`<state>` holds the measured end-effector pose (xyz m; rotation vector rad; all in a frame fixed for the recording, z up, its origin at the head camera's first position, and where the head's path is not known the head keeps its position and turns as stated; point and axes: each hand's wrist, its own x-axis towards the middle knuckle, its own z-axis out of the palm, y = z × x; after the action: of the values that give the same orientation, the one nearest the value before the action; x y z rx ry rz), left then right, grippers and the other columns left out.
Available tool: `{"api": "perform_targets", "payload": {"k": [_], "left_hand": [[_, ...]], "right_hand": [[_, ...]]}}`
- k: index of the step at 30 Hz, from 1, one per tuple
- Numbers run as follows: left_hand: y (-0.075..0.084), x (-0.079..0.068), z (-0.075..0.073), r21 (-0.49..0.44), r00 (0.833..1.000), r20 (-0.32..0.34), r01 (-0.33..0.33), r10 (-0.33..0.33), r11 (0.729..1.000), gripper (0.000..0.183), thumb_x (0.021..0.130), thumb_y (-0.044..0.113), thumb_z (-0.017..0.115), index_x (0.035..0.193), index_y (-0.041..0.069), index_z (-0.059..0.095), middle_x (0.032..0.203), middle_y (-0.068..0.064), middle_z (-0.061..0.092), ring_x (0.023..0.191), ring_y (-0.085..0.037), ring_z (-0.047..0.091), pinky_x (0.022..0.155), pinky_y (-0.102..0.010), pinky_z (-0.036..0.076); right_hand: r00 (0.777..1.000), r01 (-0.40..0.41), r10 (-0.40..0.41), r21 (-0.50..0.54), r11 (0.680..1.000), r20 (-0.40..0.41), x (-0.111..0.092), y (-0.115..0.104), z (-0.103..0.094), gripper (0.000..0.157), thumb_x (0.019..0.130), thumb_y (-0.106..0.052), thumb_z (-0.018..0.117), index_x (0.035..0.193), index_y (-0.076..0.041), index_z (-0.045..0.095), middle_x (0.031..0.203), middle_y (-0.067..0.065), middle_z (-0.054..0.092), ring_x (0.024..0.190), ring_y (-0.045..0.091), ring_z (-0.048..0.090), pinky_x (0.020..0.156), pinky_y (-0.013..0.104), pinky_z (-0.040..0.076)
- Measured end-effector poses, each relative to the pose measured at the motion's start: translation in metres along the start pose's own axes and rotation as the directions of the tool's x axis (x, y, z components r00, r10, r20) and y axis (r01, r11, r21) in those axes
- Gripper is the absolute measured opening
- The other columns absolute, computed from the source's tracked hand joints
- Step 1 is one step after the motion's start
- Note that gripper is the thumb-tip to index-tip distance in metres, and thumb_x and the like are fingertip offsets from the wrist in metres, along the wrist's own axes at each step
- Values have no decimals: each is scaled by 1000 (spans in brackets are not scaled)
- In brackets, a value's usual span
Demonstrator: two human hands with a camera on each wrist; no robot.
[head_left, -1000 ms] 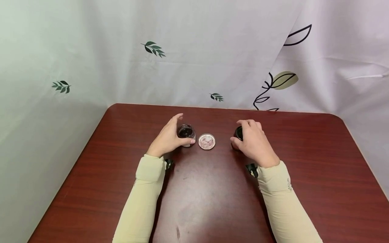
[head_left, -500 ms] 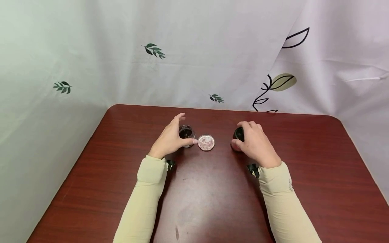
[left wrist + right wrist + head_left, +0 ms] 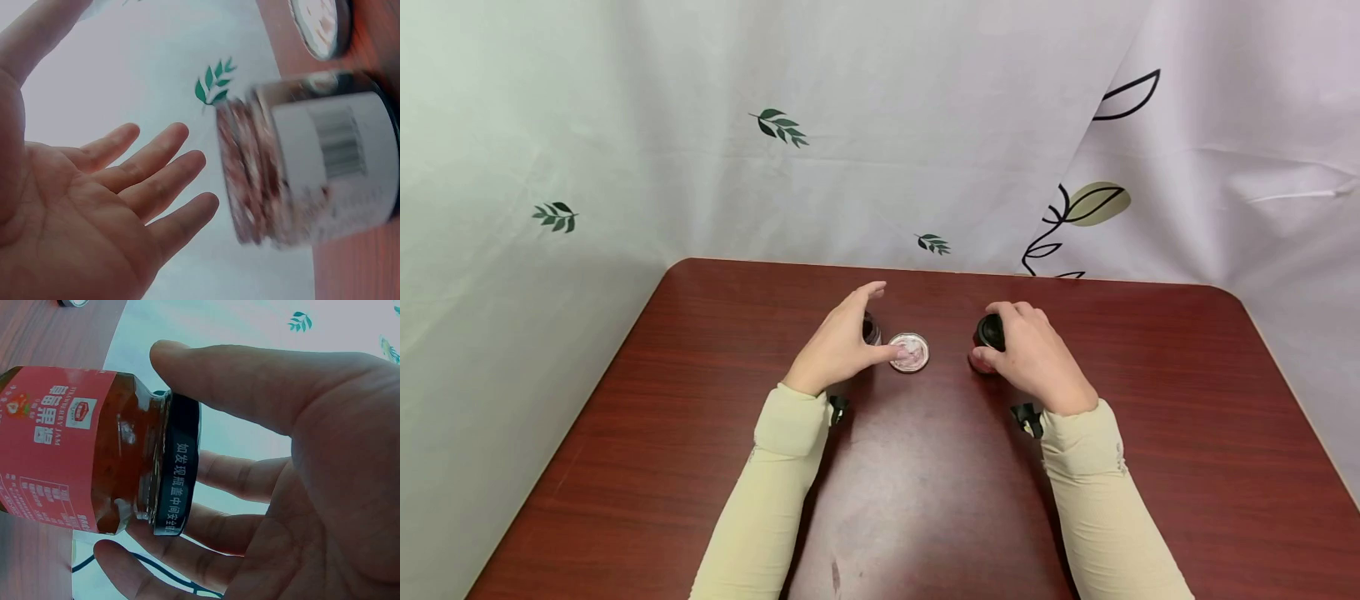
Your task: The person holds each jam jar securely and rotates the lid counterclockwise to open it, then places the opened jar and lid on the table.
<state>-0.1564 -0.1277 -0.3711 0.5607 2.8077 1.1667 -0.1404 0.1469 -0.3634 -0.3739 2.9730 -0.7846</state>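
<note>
My left hand [image 3: 838, 342] has its fingers extended and thumb apart, passing in front of an open glass jar [image 3: 871, 329] with dark contents. In the left wrist view the palm faces that lidless jar, which bears a white barcode label [image 3: 337, 150]; no finger touches it there. A round lid [image 3: 916, 352] lies inside-up right of the jar, overlapped by the left thumb tip in the head view. My right hand [image 3: 1033, 350] spreads loosely around a strawberry jam jar [image 3: 62, 444] with a black lid [image 3: 178, 465]. A gap shows between the right thumb and that lid.
Both jars stand on a reddish-brown wooden table [image 3: 910, 500], towards its far edge. A pale curtain [image 3: 850, 167] with leaf prints hangs behind it. Dark wrist mounts [image 3: 1027, 419] show beside the sleeves.
My left hand has moved right, now covering most of the open jar and reaching over the lid. The right hand has shifted slightly, showing more of the black lid; the jars stay in place.
</note>
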Motion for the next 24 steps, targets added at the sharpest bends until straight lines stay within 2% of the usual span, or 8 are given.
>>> {"api": "perform_targets", "payload": {"k": [5,10,18,24], "left_hand": [[11,2,6,3,999,25,-30,30,1000,91,79,29,86,152,6,36,148,-13,49,138,-28,44,112,-43,35],[18,4,14,5,998,66,-25,25,1000,85,81,28,84,150,6,39,147,-9,50,136,-27,46,110,-41,37],[25,7,25,-15,995,87,-45,46,999,81,82,28,85,149,7,43,147,-7,51,133,-24,50,108,-37,39],[34,12,34,8,994,91,-70,69,998,81,82,29,85,148,6,44,145,-7,53,127,-22,54,108,-37,40]], "right_hand": [[1000,12,-12,4,1000,0,0,1,-2,55,88,-20,75,133,3,53,119,27,55,114,45,48,95,58,41],[1000,25,-25,9,1000,4,0,3,-2,54,88,-21,75,132,3,54,118,25,57,113,44,50,96,57,41],[1000,28,-28,15,999,14,1,4,-1,54,89,-23,74,132,1,54,120,24,57,113,41,52,96,56,42],[999,25,-25,14,1000,26,2,6,-1,54,90,-24,73,133,2,53,121,25,57,114,41,52,97,57,42]]}}
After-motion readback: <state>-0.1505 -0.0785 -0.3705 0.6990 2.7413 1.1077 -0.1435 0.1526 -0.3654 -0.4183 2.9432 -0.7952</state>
